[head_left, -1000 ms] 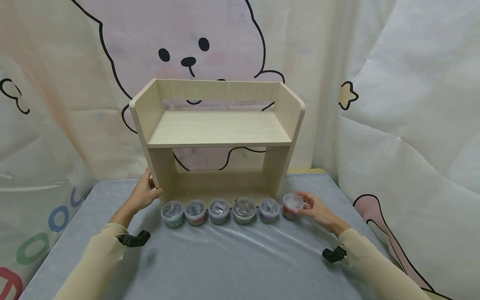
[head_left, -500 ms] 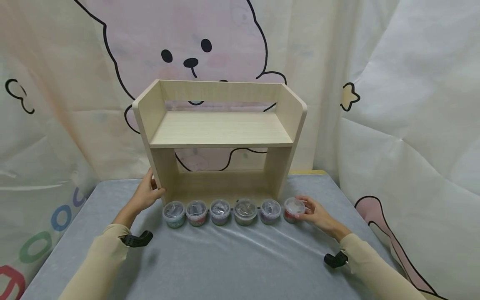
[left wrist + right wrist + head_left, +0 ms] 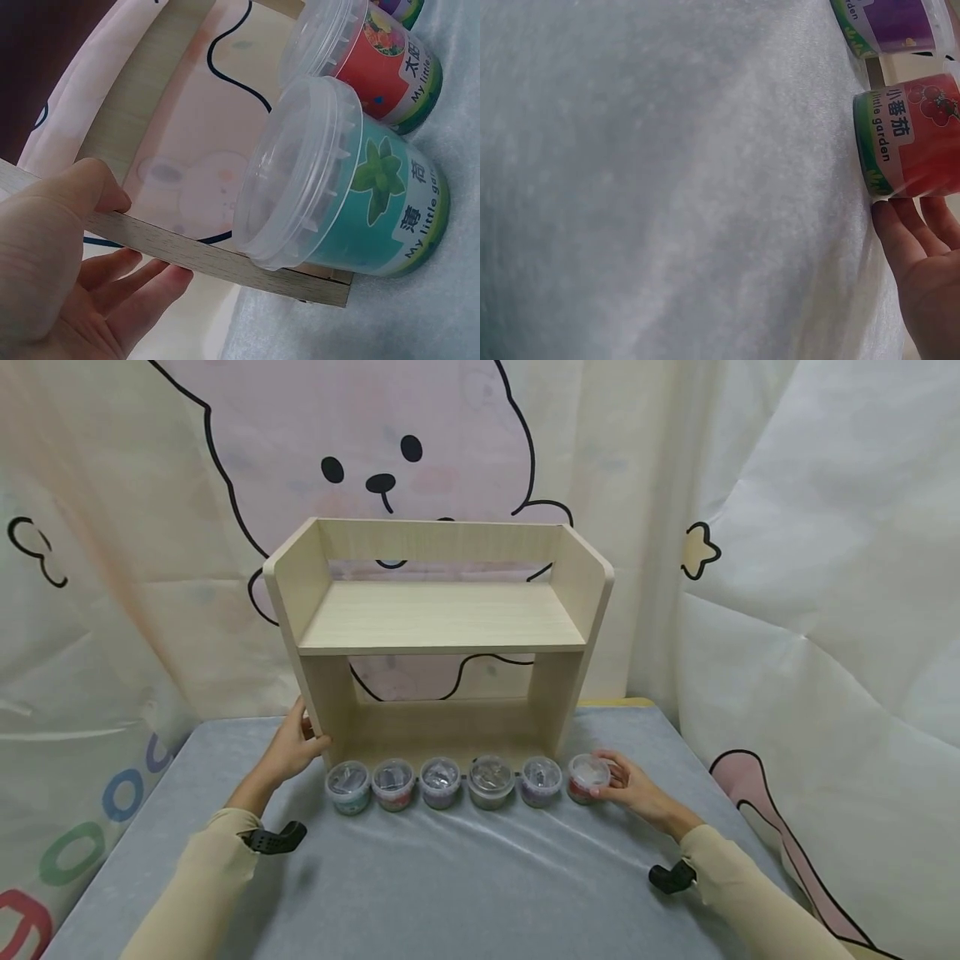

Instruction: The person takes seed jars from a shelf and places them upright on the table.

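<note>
My left hand (image 3: 288,747) grips the front edge of the pale wooden shelf's (image 3: 442,618) left side panel, thumb on the inner face and fingers on the outer. Beside it stands the mint tub (image 3: 375,187), teal with a clear lid, at the left end of a row of several lidded tubs along the shelf's front. My right hand (image 3: 637,789) holds the red cherry tomato tub (image 3: 922,142) at the row's right end, with fingers at its right side and by the lid. This tub stands upright on the cloth. Its far side is hidden.
A red-labelled tub (image 3: 382,64) follows the mint one, and a purple tub (image 3: 900,26) stands left of the red tomato tub. Grey-blue cloth (image 3: 465,885) covers the table. A curtain (image 3: 637,485) printed with a bear hangs behind the shelf.
The tomato tub has come slightly forward into line with the row, my right hand with it. My left hand keeps its grip on the shelf. Between the last two frames almost nothing differs.
</note>
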A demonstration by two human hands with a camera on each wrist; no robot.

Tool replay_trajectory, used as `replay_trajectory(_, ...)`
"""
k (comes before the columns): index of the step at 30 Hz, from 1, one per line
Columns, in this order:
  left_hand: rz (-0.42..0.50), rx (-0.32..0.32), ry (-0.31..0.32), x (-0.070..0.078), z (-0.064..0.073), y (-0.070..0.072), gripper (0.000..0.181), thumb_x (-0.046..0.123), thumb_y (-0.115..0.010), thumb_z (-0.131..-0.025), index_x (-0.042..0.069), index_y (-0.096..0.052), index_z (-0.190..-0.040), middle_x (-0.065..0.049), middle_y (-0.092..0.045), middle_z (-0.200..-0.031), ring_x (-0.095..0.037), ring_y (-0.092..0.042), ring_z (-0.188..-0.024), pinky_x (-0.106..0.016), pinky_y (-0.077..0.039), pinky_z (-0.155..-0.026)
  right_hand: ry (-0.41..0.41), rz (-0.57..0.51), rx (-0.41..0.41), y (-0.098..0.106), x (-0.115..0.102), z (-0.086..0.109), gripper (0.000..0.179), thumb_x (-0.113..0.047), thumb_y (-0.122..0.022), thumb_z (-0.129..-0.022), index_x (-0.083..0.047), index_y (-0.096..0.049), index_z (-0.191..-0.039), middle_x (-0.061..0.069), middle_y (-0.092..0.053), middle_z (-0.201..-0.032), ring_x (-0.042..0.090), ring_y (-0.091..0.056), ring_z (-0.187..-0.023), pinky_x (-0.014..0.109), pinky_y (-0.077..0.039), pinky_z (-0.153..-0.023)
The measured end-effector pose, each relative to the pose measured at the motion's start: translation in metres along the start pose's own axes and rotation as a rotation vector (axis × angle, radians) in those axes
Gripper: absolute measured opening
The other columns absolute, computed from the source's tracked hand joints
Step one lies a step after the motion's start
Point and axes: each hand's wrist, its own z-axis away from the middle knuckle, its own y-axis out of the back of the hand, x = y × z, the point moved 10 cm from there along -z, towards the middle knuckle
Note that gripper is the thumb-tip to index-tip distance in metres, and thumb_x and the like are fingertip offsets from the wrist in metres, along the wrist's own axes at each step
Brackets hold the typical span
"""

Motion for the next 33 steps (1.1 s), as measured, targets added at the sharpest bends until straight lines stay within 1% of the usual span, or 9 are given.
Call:
replay_trajectory(4,0.003,0.002,-0.007,0.0,0.0,-0.001,0.09,-0.005,-0.056,-0.092,0.023,-0.007,-0.163,-0.034,-0.037,-0.153,-0.058,-0.049,-0.131,-0.058,-0.059,-0.084,-0.007,-0.002,-0.009,0.001,0.002,0.0,0.075,-0.011,-0.068,-0.096,-0.004,-0.024,-0.155,0.03,-0.041,-0.15,-0.002,-0.057,-0.115,0.017,-0.05,-0.093)
replay_trajectory(8,0.016,-0.005,-0.033,0.002,0.001,-0.003,0.089,-0.006,-0.054,-0.093,0.02,-0.007,-0.163,-0.034,-0.036,-0.154,-0.059,-0.048,-0.132,-0.059,-0.058,-0.085,-0.011,0.0,-0.018,0.0,0.003,0.0,0.075,-0.011,-0.068,-0.096,-0.004,-0.023,-0.155,0.03,-0.043,-0.149,-0.001,-0.058,-0.114,0.018,-0.051,-0.092)
replay_trajectory(11,0.022,-0.007,-0.039,0.002,0.002,-0.005,0.088,-0.006,-0.054,-0.093,0.02,-0.008,-0.163,-0.034,-0.035,-0.155,-0.06,-0.048,-0.131,-0.059,-0.059,-0.085,-0.013,0.003,-0.027,0.0,0.004,0.0,0.074,-0.011,-0.068,-0.096,-0.004,-0.022,-0.155,0.03,-0.044,-0.148,0.0,-0.058,-0.114,0.018,-0.05,-0.093)
replay_trajectory(16,0.027,-0.008,-0.026,-0.002,0.003,-0.006,0.083,0.0,-0.056,-0.096,0.02,-0.011,-0.163,-0.035,-0.035,-0.155,-0.061,-0.05,-0.128,-0.053,-0.061,-0.079,-0.017,0.025,-0.035,-0.001,0.004,0.001,0.073,-0.012,-0.068,-0.096,-0.005,-0.024,-0.154,0.029,-0.045,-0.147,0.001,-0.057,-0.115,0.017,-0.049,-0.093)
replay_trajectory(19,0.036,-0.018,-0.027,-0.004,0.004,-0.006,0.08,0.002,-0.057,-0.098,0.017,-0.012,-0.163,-0.037,-0.036,-0.153,-0.061,-0.052,-0.126,-0.049,-0.062,-0.076,0.002,0.051,-0.03,0.0,0.0,0.002,0.071,-0.013,-0.067,-0.096,-0.003,-0.026,-0.153,0.031,-0.046,-0.146,0.006,-0.056,-0.118,0.018,-0.049,-0.092)
replay_trajectory(22,0.025,-0.023,-0.02,-0.004,0.006,-0.006,0.081,0.005,-0.059,-0.099,0.017,-0.012,-0.163,-0.037,-0.036,-0.153,-0.061,-0.054,-0.124,-0.05,-0.062,-0.076,0.02,0.099,-0.021,0.002,-0.005,0.004,0.066,-0.015,-0.065,-0.098,-0.001,-0.03,-0.153,0.034,-0.045,-0.147,0.015,-0.054,-0.123,0.02,-0.05,-0.092)
replay_trajectory(26,-0.007,-0.024,0.004,-0.003,0.01,-0.002,0.082,0.011,-0.061,-0.1,0.018,-0.01,-0.164,-0.038,-0.037,-0.153,-0.06,-0.055,-0.124,-0.052,-0.061,-0.078,-0.017,0.111,0.002,0.006,-0.008,0.005,0.062,-0.024,-0.058,-0.103,-0.001,-0.032,-0.154,0.035,-0.038,-0.152,0.021,-0.051,-0.13,0.027,-0.053,-0.099)
replay_trajectory(30,-0.016,-0.02,0.017,0.0,0.016,0.002,0.079,0.016,-0.061,-0.101,0.018,-0.013,-0.164,-0.037,-0.039,-0.152,-0.058,-0.055,-0.125,-0.049,-0.061,-0.079,-0.056,0.056,0.026,0.011,-0.01,0.005,0.063,-0.03,-0.051,-0.106,0.001,-0.028,-0.156,0.033,-0.033,-0.157,0.015,-0.052,-0.13,0.033,-0.051,-0.107)
replay_trajectory(33,-0.024,-0.022,0.005,0.003,0.02,0.005,0.076,0.02,-0.06,-0.102,0.014,-0.016,-0.163,-0.038,-0.04,-0.151,-0.057,-0.056,-0.124,-0.044,-0.062,-0.078,-0.047,0.046,0.06,0.016,-0.016,0.006,0.063,-0.03,-0.049,-0.107,0.005,-0.027,-0.155,0.034,-0.033,-0.157,0.013,-0.054,-0.128,0.034,-0.052,-0.107)
